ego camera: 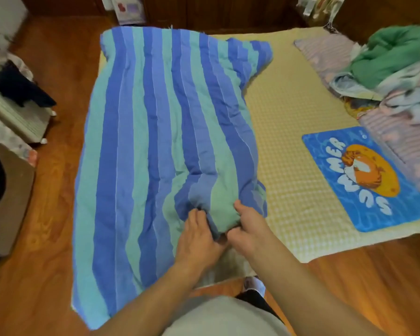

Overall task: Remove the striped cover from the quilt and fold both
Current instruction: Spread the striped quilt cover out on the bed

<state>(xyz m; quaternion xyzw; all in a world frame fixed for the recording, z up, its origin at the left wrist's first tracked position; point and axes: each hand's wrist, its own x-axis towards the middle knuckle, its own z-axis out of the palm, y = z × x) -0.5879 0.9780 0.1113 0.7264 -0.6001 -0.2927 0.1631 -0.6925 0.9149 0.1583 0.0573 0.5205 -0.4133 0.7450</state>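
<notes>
At the near edge of a yellow checked mat (289, 141) on a wooden floor (58, 76), a person's left hand (198, 235) and right hand (246, 229) pinch bunched fabric at the near end of the striped cover (143, 141), fingers curled into the folds side by side. The cover, the quilt apparently still inside and unseen, runs lengthwise straight away from both hands toward the far wall. Drawing it off likely means working along that axis; a blue "SUMMER" mat (364, 175) lies right.

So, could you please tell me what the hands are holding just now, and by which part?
Both the left hand and the right hand grip the striped cover at a bunched fold on its near edge.
</notes>
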